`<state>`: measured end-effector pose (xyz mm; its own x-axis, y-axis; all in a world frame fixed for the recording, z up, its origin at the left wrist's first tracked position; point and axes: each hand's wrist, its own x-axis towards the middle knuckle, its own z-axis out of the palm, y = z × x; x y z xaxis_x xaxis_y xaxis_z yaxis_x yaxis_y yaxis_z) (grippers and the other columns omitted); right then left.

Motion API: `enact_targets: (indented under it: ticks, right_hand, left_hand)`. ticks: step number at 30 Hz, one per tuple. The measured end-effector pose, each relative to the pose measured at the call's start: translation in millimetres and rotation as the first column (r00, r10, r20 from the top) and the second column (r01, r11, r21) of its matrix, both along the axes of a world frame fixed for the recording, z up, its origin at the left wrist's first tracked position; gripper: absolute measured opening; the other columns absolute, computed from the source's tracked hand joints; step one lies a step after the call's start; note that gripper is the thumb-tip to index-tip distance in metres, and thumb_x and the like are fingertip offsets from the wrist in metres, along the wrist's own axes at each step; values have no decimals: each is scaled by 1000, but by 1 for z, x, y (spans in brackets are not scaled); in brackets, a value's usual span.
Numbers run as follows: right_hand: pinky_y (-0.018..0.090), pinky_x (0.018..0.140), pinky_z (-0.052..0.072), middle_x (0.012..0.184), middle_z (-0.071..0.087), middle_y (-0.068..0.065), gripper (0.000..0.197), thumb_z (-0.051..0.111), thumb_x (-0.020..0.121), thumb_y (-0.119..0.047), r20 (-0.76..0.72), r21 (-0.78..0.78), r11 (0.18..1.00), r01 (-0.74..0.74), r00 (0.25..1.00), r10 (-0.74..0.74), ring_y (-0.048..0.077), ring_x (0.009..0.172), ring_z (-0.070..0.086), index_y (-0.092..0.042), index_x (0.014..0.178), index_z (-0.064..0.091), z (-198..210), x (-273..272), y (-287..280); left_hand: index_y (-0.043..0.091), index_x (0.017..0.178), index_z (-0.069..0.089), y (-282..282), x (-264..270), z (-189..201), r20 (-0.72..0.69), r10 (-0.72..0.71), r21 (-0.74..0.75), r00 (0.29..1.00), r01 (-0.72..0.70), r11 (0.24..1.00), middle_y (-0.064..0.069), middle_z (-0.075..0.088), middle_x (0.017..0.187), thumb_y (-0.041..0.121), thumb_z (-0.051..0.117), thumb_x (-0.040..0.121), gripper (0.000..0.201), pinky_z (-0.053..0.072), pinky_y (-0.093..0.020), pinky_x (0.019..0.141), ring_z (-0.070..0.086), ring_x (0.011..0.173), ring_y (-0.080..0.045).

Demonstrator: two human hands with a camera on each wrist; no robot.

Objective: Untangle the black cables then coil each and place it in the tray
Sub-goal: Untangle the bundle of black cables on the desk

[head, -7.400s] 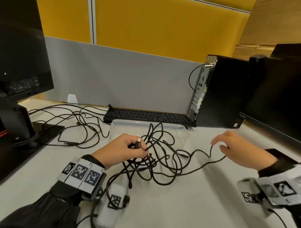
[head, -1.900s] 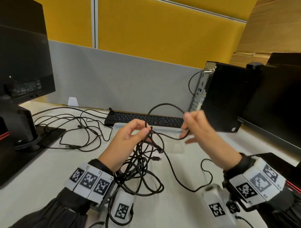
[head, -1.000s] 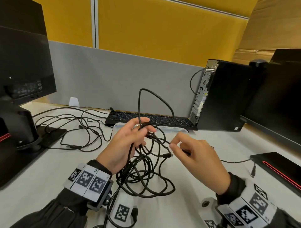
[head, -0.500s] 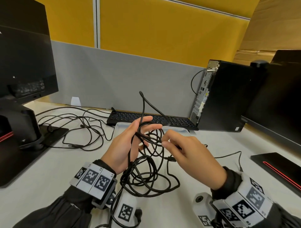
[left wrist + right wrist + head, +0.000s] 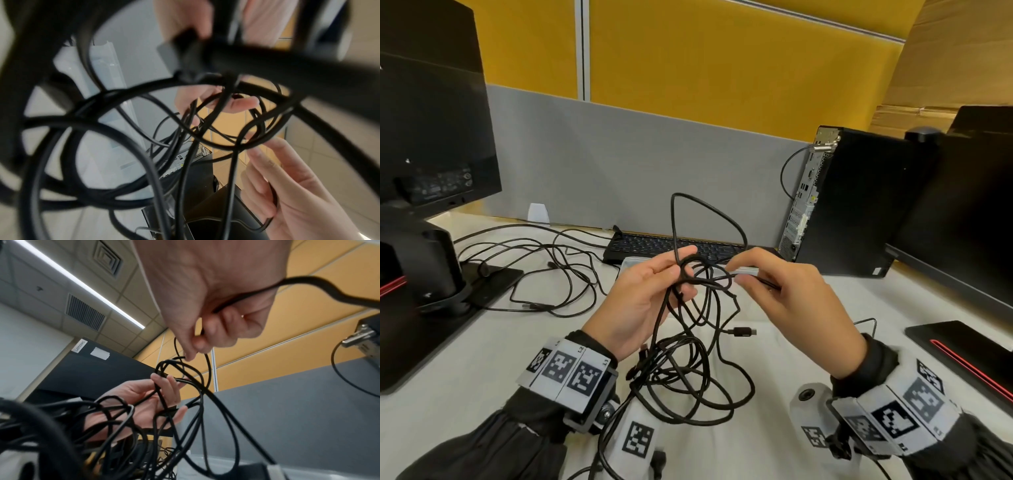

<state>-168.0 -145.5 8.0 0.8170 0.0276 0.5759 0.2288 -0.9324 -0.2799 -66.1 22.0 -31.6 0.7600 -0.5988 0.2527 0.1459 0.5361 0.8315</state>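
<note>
A tangle of black cables (image 5: 688, 370) hangs from my hands down onto the white desk. My left hand (image 5: 681, 274) is raised palm up and grips several strands of it, and one loop (image 5: 705, 212) stands up above its fingers. Close beside it, my right hand (image 5: 736, 274) pinches one strand between thumb and fingertips; in the right wrist view that cable (image 5: 242, 296) runs on through its palm. A loose plug (image 5: 743, 331) dangles below the hands. The clear tray (image 5: 627, 270) lies behind the hands, mostly hidden by them.
A black keyboard (image 5: 678, 245) lies behind the tray and a PC tower (image 5: 842, 202) stands at the back right. Monitors stand left (image 5: 431, 137) and right (image 5: 962, 212). Other cables (image 5: 534, 267) sprawl at the left. A flat black device (image 5: 962, 353) lies at the right.
Both hands lifted the tangle off the desk. In the last second my right hand came in beside the left and rose a little, and the loop above the left hand widened.
</note>
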Motion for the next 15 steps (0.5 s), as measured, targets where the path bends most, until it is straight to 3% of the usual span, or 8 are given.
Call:
enact_targets:
  ticks: [2, 4, 6, 8, 11, 13, 15]
  right_hand:
    - [20, 58, 35, 70, 58, -21, 11, 51, 93, -37, -42, 51, 997, -50, 998, 52, 1, 67, 53, -36, 95, 62, 0, 2, -1]
    - [27, 64, 43, 81, 61, -13, 20, 45, 90, -48, -85, 69, 995, -67, 994, 73, 6, 75, 55, -37, 89, 62, -1, 3, -1]
    - [28, 66, 44, 81, 57, -10, 24, 42, 86, -53, -111, 66, 996, -66, 991, 73, 5, 76, 53, -39, 83, 62, -1, 4, -1]
    - [20, 65, 39, 82, 54, -10, 24, 44, 86, -51, -150, 61, 996, -61, 986, 70, 3, 74, 50, -37, 80, 62, 0, 5, 0]
    - [17, 69, 37, 83, 50, -7, 17, 48, 89, -46, -232, 174, 982, -74, 966, 114, 2, 78, 46, -44, 76, 59, 1, 6, 4]
    - [17, 74, 38, 82, 44, -5, 21, 46, 84, -51, -285, 290, 952, -102, 940, 187, 2, 80, 43, -44, 79, 65, 0, 5, 8]
    - [11, 76, 36, 85, 40, -6, 27, 49, 81, -52, -328, 323, 941, -103, 920, 214, -2, 82, 41, -36, 81, 71, 0, 5, 10]
  left_hand:
    - [9, 117, 58, 0, -1, 0, 25, 6, 4, 1000, -6, 1000, 0, 63, 76, 5, 49, 82, 36, 47, -38, 94, 57, 61, -9]
    - [11, 116, 58, 0, -2, -2, 60, 19, 20, 998, -20, 1000, 1, 67, 79, 4, 54, 76, 41, 50, -36, 91, 62, 68, -9]
    - [15, 115, 59, -1, -4, -3, 105, 34, 51, 994, -40, 998, 1, 69, 82, 2, 57, 72, 45, 55, -29, 83, 65, 77, -9]
    - [16, 115, 58, -3, -5, -5, 121, 41, 56, 992, -48, 997, 2, 68, 80, 1, 58, 70, 47, 57, -24, 77, 66, 79, -9]
    - [15, 115, 54, -4, -5, -4, 92, 58, 34, 994, -62, 998, 0, 69, 80, -1, 63, 69, 49, 57, -26, 77, 67, 79, -12]
    - [18, 114, 46, -4, -3, -6, 100, 112, 69, 989, -119, 990, -3, 69, 93, -2, 71, 69, 55, 54, -29, 82, 69, 86, -16]
    - [26, 106, 36, -4, -2, -7, 161, 197, 126, 967, -218, 968, -3, 60, 108, 0, 74, 71, 58, 51, -25, 82, 67, 93, -12]
